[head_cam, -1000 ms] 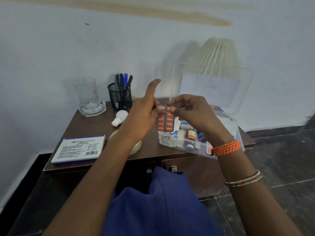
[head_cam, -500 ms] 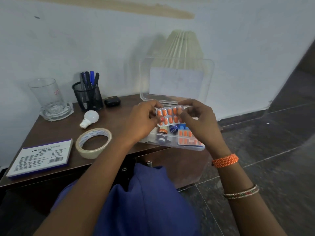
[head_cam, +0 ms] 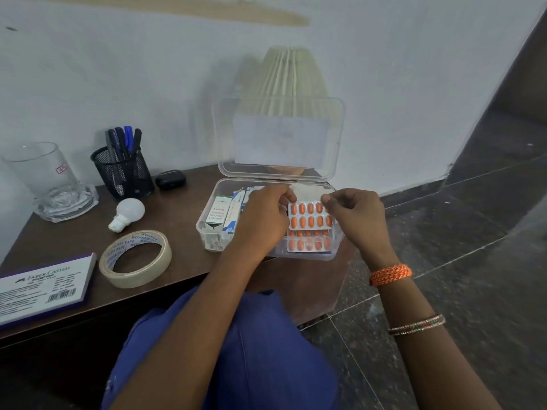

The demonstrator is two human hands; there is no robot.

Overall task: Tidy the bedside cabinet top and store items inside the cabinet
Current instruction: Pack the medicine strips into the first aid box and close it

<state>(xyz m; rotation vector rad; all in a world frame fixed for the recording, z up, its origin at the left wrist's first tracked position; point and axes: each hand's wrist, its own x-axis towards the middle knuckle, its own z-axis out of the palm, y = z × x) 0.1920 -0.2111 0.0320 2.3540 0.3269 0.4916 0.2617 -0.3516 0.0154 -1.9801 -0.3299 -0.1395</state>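
Holding a silver blister strip of orange capsules point(head_cam: 310, 216) over the clear plastic medicine box point(head_cam: 207, 232), both hands are in on this one: the left hand point(head_cam: 263, 220) pinches the strip at its top left corner, the right hand point(head_cam: 356, 220) pinches the top right with fingertips curled round the foil edge. The strip hangs flat, just above the box's right-hand side, where another orange-capsule strip point(head_cam: 309, 244) already lies. The hinged clear lid point(head_cam: 281, 137) stands upright at the back, a pleated cream lampshade point(head_cam: 285, 78) showing behind it, and small white and green medicine cartons point(head_cam: 220, 213) stand packed along the left of the box. So the step in hand looks like packing loose medicines into the box, and that's early in the job. What's next, by my reading: lower the strip flat onto the one beneath, release both pinches, then swing the lid down and shut it before the box goes inside the cabinet. Plenty waits on the dark brown wooden cabinet top point(head_cam: 183, 208): a roll of beige packing tape point(head_cam: 135, 258), a white light bulb point(head_cam: 128, 213), a black mesh pen holder with pens point(head_cam: 122, 173), a small black case point(head_cam: 170, 179), a clear glass mug point(head_cam: 47, 179) and a flat white boxed set point(head_cam: 41, 287) at the near left edge.
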